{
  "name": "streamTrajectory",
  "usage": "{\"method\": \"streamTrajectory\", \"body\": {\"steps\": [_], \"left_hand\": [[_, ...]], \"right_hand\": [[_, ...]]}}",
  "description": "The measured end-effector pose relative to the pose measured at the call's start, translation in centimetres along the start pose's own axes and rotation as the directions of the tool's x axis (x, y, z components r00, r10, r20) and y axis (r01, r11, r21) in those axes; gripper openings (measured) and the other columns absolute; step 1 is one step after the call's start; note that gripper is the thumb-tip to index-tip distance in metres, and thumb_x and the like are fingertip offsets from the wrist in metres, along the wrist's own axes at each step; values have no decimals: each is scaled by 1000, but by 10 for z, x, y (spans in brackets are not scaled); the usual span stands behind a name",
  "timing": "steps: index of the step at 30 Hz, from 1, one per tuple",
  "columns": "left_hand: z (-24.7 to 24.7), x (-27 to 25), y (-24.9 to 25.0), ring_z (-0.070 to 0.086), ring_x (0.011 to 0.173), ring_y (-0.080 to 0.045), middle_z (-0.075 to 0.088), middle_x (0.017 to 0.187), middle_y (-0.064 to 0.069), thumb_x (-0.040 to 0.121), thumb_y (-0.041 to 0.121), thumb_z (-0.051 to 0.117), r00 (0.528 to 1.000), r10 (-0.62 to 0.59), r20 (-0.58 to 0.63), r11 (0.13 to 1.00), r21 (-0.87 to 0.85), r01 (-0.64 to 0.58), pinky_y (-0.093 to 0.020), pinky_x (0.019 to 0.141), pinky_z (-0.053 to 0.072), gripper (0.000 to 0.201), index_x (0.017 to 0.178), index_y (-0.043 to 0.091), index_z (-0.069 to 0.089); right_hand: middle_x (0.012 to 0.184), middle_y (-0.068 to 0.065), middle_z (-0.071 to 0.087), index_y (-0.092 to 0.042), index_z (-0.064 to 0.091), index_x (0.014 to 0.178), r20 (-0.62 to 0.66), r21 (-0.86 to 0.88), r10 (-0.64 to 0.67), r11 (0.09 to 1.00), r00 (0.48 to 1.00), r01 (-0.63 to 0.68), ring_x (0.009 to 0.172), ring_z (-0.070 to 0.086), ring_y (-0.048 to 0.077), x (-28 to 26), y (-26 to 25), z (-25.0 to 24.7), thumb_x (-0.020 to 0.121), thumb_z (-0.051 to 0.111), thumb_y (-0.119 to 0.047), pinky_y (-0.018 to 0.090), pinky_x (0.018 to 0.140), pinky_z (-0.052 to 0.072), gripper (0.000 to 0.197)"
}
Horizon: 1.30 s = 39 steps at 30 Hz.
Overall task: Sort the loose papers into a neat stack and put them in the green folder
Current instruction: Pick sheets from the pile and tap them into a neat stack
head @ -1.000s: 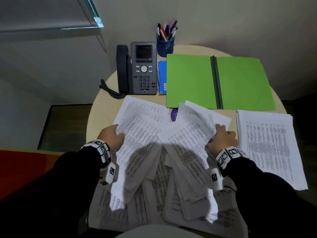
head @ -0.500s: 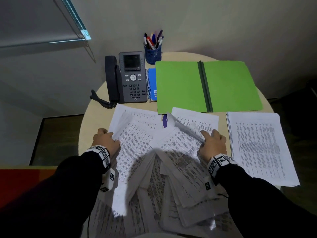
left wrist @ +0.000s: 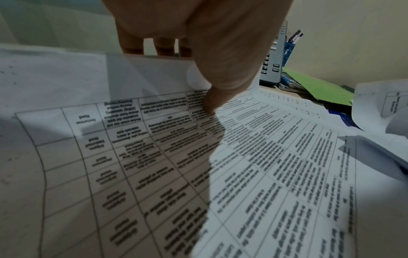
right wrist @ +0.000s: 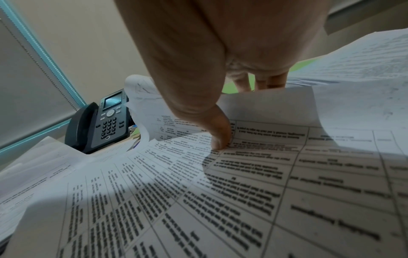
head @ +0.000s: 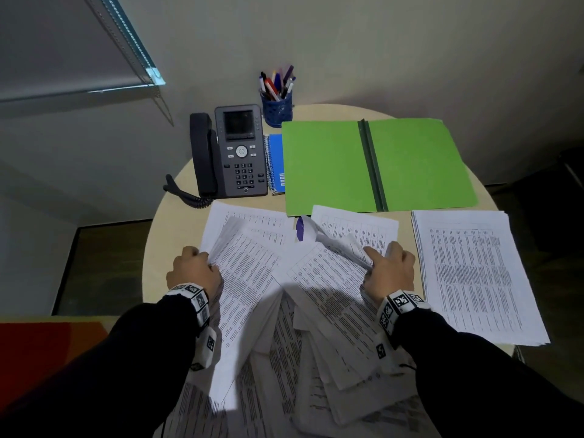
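- Loose papers (head: 268, 311) lie in a jumbled, overlapping heap on the near half of the round desk (head: 177, 222), printed with tables of text, some sheets spilling over the near edge
- Left hand (head: 194, 270) grips the left edge of one sheaf, thumb pressed on the printed top side and fingers curled underneath, the sheets bowed upward
- Right hand (head: 390, 270) grips another curled bunch at the heap's right side the same way, thumb on top, fingers below
- Neat stack of papers (head: 474, 273) lies flat at the right, just beside the heap and apart from both hands
- Green folder (head: 325, 165) lies open and flat beyond the heap, its near edge touching the farthest sheets
- Blue spiral notebook (head: 276, 162) sits partly under the folder's left edge, with a dark desk phone (head: 234, 153) to its left
- Blue pen cup (head: 278, 110) full of pens stands at the far edge
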<state>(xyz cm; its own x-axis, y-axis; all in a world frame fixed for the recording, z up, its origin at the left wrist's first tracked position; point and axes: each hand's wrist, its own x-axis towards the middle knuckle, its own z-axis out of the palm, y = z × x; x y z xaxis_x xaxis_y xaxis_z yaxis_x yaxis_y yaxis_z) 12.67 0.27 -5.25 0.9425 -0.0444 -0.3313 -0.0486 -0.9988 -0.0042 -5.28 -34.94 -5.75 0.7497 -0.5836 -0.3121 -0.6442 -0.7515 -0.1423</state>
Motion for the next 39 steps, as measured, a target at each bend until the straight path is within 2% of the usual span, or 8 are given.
{"method": "streamTrajectory", "body": {"steps": [4, 11, 19, 21, 28, 32, 35, 39], "left_hand": [[0, 1, -2, 53, 114, -32, 50, 135, -6, 94, 35, 57, 1000, -5, -4, 1000, 13, 6, -45, 83, 51, 30, 109, 14, 72], [2, 0, 0, 59, 106, -33, 57, 126, -7, 93, 34, 59, 1000, 12, -13, 1000, -20, -12, -42, 81, 52, 26, 104, 13, 71], [1, 2, -1, 59, 78, -36, 48, 122, -16, 96, 22, 60, 999, 14, -46, 980, -196, -22, -38, 71, 48, 25, 111, 3, 65], [0, 2, -4, 62, 82, -38, 49, 123, -16, 96, 22, 61, 997, 20, -77, 979, -201, -36, -40, 72, 50, 27, 114, 3, 65], [2, -3, -15, 65, 87, -36, 55, 130, -6, 96, 22, 62, 985, 105, -135, 981, -147, -125, -39, 68, 51, 21, 109, 7, 67], [4, -3, -13, 63, 87, -38, 59, 105, -12, 94, 19, 62, 976, 155, -150, 974, -142, -176, -42, 64, 51, 13, 101, 8, 66], [4, -1, -13, 62, 95, -38, 61, 107, -11, 94, 20, 62, 982, 131, -139, 977, -153, -152, -46, 68, 54, 30, 124, 16, 62], [2, 3, -10, 62, 108, -33, 61, 123, -7, 96, 26, 58, 994, 105, -35, 985, -137, -109, -48, 78, 57, 68, 157, 33, 30]], "right_hand": [[155, 17, 15, -31, 44, 143, -58, 46, 38, 998, 998, -35, 128, 27, 38, -4, -3, 3, 73, 68, -7, 46, 96, 47, 78], [149, 10, 35, -31, 31, 151, 121, 25, -1, 1000, 993, -2, 131, 34, 34, -4, 4, 6, 78, 64, -13, 44, 99, 46, 82], [133, 17, 47, -16, 61, 127, -11, 77, 1, 997, 1000, -1, 120, 38, 38, -4, 7, 10, 78, 69, -16, 44, 94, 43, 49], [130, 16, 48, -13, 64, 123, -7, 95, -1, 996, 1000, 1, 119, 38, 37, -4, 8, 11, 79, 69, -17, 43, 94, 43, 44], [144, 6, 40, -22, 35, 150, 82, 73, -6, 997, 997, 0, 125, 37, 33, -1, 8, 3, 84, 65, -24, 44, 100, 45, 73], [139, 8, 44, -21, 50, 142, 89, 16, -30, 999, 996, 28, 124, 37, 35, 1, 10, 1, 86, 65, -27, 43, 96, 46, 59], [137, 5, 48, -22, 57, 137, 67, 25, -37, 999, 997, 35, 124, 38, 32, -4, 8, 0, 88, 64, -24, 41, 93, 48, 50], [125, 6, 53, -20, 64, 130, 62, 21, -55, 998, 997, 54, 116, 42, 32, -11, 5, 4, 76, 68, -12, 37, 86, 46, 54]]}}
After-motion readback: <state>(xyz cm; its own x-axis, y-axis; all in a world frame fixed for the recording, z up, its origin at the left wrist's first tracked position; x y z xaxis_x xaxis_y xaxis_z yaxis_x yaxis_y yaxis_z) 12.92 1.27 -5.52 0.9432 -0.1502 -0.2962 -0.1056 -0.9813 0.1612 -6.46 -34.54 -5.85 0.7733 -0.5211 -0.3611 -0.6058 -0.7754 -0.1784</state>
